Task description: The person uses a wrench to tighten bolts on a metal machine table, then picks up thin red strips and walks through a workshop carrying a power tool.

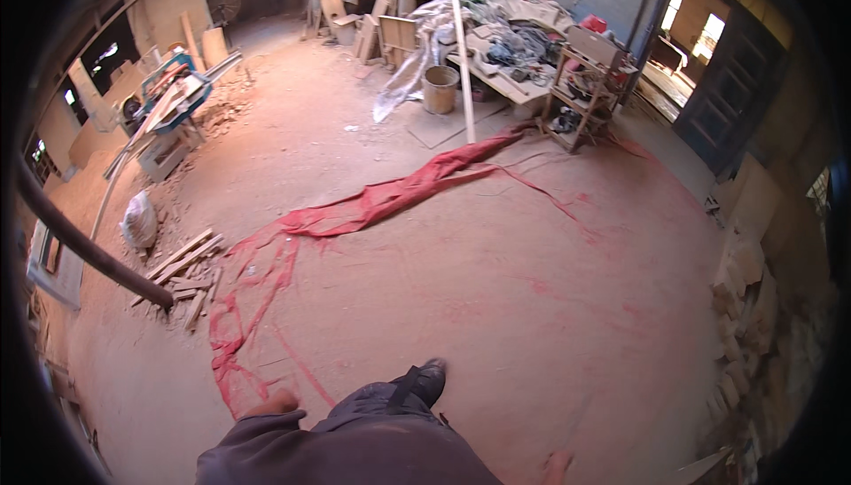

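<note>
Low in the view, my left hand (277, 402) hangs beside my dark trousers, just past the sleeve cuff. Its fingers are too indistinct to read. My right hand (558, 465) shows at the lower edge, smeared by motion, and its fingers cannot be made out. Nothing can be seen held in either one. One dark shoe (432, 380) steps forward on the dusty floor. Ahead lies a long, crumpled red sheet (381, 203), bunched into a strip that bends toward me on the left; its near end lies beyond my left hand.
A dark pole (97, 259) slants down at the left, by loose wood offcuts (182, 272) and a white sack (139, 221). Farther back are a blue saw bench (182, 99), a bucket (440, 90), a wooden shelf stand (581, 86) and heaped boards. Wood pieces (745, 308) line the right.
</note>
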Demonstrator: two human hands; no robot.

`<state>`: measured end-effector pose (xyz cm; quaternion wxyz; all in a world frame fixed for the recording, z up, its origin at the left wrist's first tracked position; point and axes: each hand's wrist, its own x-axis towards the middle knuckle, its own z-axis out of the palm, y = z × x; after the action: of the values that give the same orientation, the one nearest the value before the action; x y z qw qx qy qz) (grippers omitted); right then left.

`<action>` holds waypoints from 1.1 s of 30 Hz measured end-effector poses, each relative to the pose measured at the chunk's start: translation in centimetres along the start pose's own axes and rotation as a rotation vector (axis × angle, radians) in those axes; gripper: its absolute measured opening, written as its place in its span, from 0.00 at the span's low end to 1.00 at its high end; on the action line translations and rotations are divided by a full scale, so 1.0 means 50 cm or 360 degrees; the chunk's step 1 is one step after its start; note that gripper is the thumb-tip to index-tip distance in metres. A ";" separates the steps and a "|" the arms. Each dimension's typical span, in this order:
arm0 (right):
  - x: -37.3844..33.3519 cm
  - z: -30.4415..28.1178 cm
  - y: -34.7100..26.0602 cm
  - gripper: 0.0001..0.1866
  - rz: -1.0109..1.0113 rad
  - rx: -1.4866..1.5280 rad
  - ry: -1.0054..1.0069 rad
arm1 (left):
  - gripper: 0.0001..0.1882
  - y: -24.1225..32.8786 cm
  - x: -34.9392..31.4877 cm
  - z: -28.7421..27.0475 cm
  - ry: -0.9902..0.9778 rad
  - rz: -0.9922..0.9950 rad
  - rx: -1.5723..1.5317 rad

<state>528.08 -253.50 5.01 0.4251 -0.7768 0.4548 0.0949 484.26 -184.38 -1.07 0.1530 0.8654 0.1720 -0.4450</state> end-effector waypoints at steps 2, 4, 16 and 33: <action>0.142 -0.010 -0.196 0.08 -0.0232 -0.0059 -0.0092 | 0.16 0.004 0.017 -0.030 -0.0149 -0.0066 0.0047; 0.200 0.043 -0.394 0.06 -0.0431 -0.0051 -0.0347 | 0.13 0.034 0.013 -0.078 -0.0163 -0.0648 -0.0544; 0.397 -0.020 -0.450 0.09 0.0471 -0.0843 -0.0794 | 0.25 0.987 0.860 -1.426 0.0934 0.0271 -0.1456; 1.079 0.143 -1.687 0.09 0.0372 0.1060 -0.0082 | 0.25 1.521 1.364 -1.929 0.0203 0.0526 -0.0294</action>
<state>626.85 -262.93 20.20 0.6527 -0.5357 0.5356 0.0090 623.62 -201.03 5.07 0.2916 0.8906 0.0772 -0.3404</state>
